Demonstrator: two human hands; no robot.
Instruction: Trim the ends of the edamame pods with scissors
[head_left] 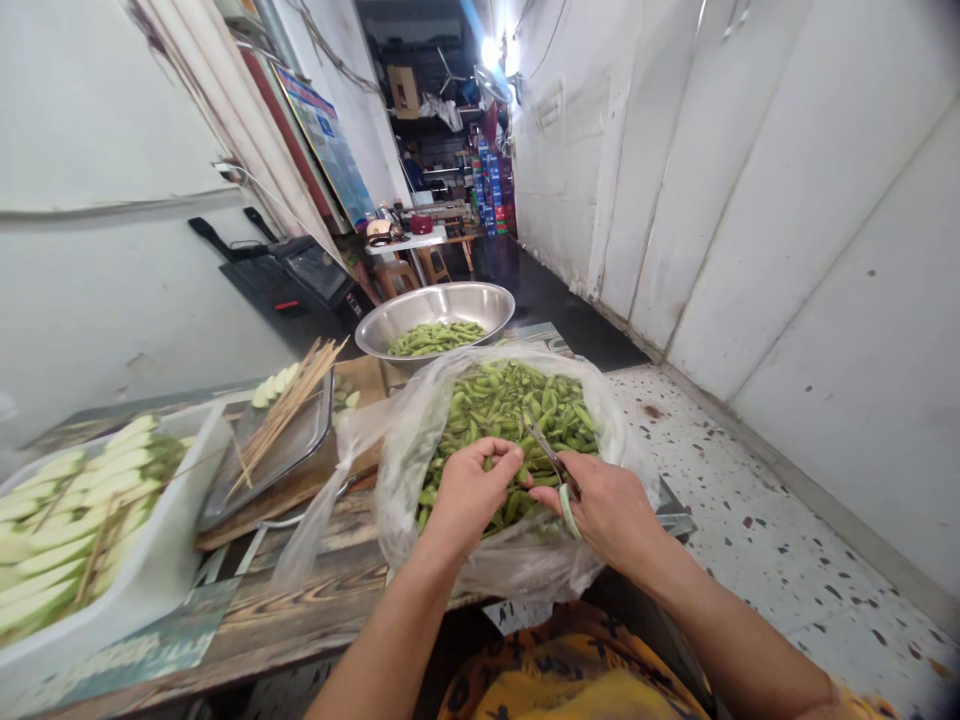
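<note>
A large clear plastic bag (405, 470) stands open in front of me, full of green edamame pods (559, 405). Over the pods, my left hand (476, 485) is closed in a pinch, with a green pod (517, 462) at its fingertips, partly hidden by the thumb. My right hand (604, 500) grips a pair of scissors (546, 447), whose blades point away from me over the bag. One pale handle loop shows below the fingers. Behind the bag, a steel basin (491, 305) holds more pods.
To the left, a white tub (176, 555) holds sliced pale green vegetable pieces on sticks. Wooden skewers (289, 410) lie across a metal tray (319, 430) on a wooden board. A wall (810, 250) runs along the right, above a speckled floor (757, 530). Stools and a small table (409, 243) stand farther back.
</note>
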